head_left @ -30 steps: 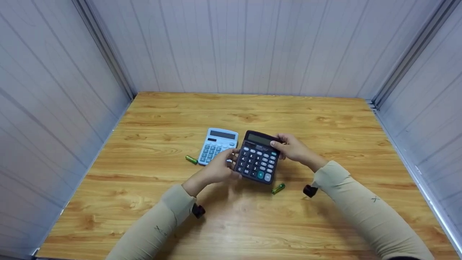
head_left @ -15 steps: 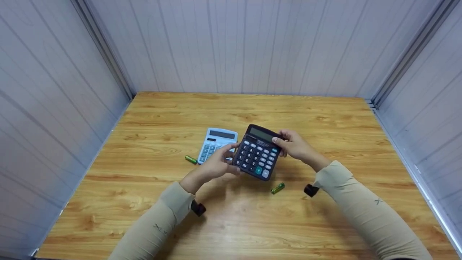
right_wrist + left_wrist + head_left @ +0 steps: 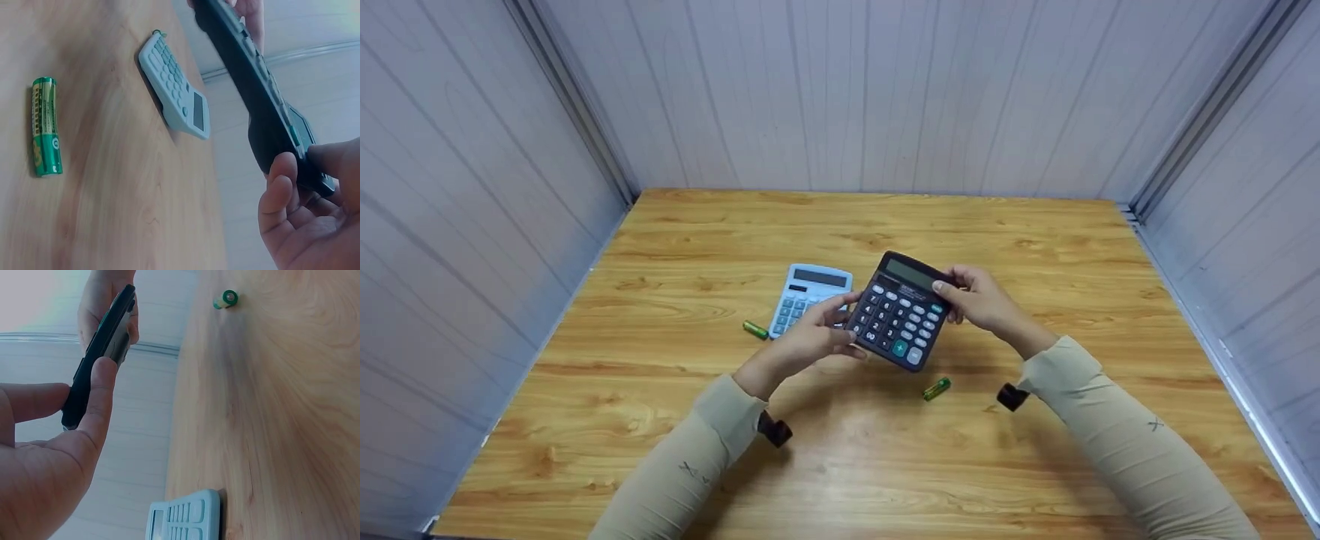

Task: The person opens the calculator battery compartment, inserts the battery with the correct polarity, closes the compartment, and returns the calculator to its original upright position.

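Note:
A black calculator (image 3: 898, 311) is held tilted above the table, its keys facing up toward the head view. My left hand (image 3: 806, 345) pinches its lower left edge; the left wrist view shows the thumb and a finger (image 3: 100, 394) on opposite faces of the calculator (image 3: 95, 363). My right hand (image 3: 986, 304) grips the upper right corner, thumb on the front beside the display and fingers (image 3: 281, 191) curled behind. Behind my left hand, a light blue calculator (image 3: 819, 279) lies on the table, partly covered by that hand.
One green battery (image 3: 755, 329) lies left of the blue calculator. Another green battery (image 3: 937, 388) lies below and right of the black calculator, nearer the front. Pale panel walls (image 3: 825, 97) stand behind and on both sides of the wooden table (image 3: 885, 465).
Both hands have raised the black calculator and shifted it slightly to the right and away from the front, turning it a little clockwise. The blue calculator and batteries stay where they were.

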Motion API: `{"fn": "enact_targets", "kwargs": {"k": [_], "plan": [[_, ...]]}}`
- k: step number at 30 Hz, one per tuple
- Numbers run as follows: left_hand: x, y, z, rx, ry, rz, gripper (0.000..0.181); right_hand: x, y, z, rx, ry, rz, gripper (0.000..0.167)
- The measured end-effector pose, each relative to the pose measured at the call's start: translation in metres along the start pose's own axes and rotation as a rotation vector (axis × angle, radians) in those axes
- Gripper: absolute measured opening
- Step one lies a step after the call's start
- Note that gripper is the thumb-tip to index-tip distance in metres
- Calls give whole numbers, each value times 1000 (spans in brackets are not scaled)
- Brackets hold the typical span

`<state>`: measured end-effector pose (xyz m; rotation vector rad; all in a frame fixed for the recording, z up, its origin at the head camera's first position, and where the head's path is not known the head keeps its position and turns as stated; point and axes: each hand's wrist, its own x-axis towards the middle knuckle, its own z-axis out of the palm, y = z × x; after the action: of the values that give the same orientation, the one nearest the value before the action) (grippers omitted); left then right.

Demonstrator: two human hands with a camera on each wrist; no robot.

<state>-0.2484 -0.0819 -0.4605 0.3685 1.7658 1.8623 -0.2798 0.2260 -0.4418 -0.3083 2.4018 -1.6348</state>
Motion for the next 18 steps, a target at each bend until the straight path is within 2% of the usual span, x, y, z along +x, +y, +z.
{"fn": "enact_targets", "kwargs": {"k": [6,13,18], "plan": [[1,3,1,-47,10,-1,70,-2,2,-6,-7,-10,-40,25],[2,4,0,-106,-41,21,67,-6,5,-11,6,-43,-87,24],[2,5,2,-144,-43,21,66,-8,5,-13,25,-37,-87,25]]}}
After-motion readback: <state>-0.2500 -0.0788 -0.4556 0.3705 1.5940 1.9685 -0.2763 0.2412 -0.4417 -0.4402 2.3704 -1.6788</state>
